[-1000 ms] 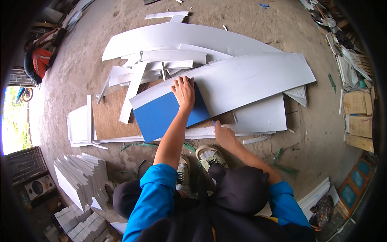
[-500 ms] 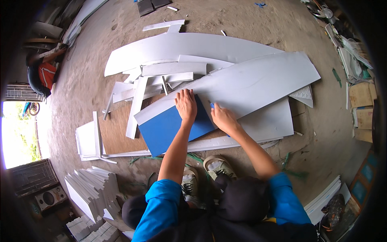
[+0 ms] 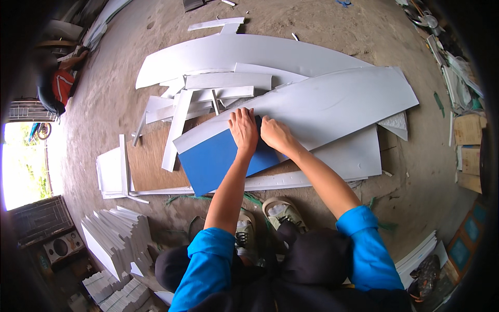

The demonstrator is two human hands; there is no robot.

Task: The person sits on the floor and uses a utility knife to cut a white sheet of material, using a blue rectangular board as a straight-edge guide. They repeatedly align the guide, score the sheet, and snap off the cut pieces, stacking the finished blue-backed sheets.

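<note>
Blue board lies left of the curled right hand (whatever it may grip is hidden), its long axis slanting up rightward and its right edge just beside that hand. The left hand, fingers extended, presses it onto the long white sheet. Since half a second ago, the right hand has shifted closer to the left.

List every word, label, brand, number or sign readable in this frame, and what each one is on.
None can be read in this view.
Cardboard boxes at the right: any print is too small and blurred to read.
Speaker at the lower left: any lettering is too small to make out.
Blue board under the left hand: no lettering on the part that shows.
</note>
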